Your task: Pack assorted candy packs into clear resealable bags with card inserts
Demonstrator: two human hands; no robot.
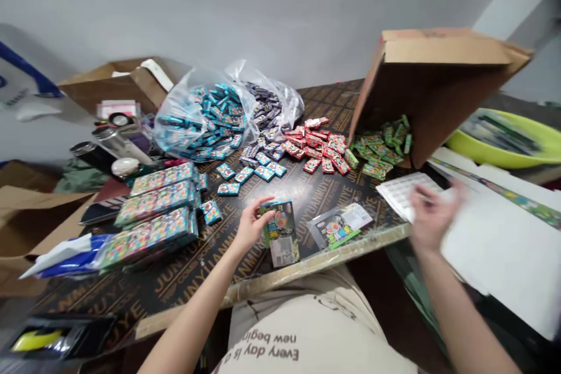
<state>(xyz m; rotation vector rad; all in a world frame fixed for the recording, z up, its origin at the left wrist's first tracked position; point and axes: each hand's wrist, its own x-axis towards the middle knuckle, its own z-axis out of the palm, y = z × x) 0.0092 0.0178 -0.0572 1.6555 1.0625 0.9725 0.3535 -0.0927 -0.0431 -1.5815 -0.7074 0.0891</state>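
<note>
My left hand (254, 223) pinches the left edge of a dark printed packet (283, 232) with a pale panel low on its front, just above the table. Right of it a second printed packet (339, 225) with a clear edge lies flat near the table's front edge. My right hand (433, 216) is over the right end of a white sheet of small labels (401, 191); motion smears its fingers, and whether they hold anything cannot be made out. Beyond the hands lie loose small blue boxes (244, 174), red boxes (322, 143) and green boxes (379, 155).
Clear bags of blue boxes (210, 120) and purple boxes (265, 105) stand at the back. Wrapped stacks of boxes (151, 223) lie left. A tilted cardboard box (438, 82) overhangs the green ones. White sheets (504, 257) and a yellow-green basin (508, 155) are at right.
</note>
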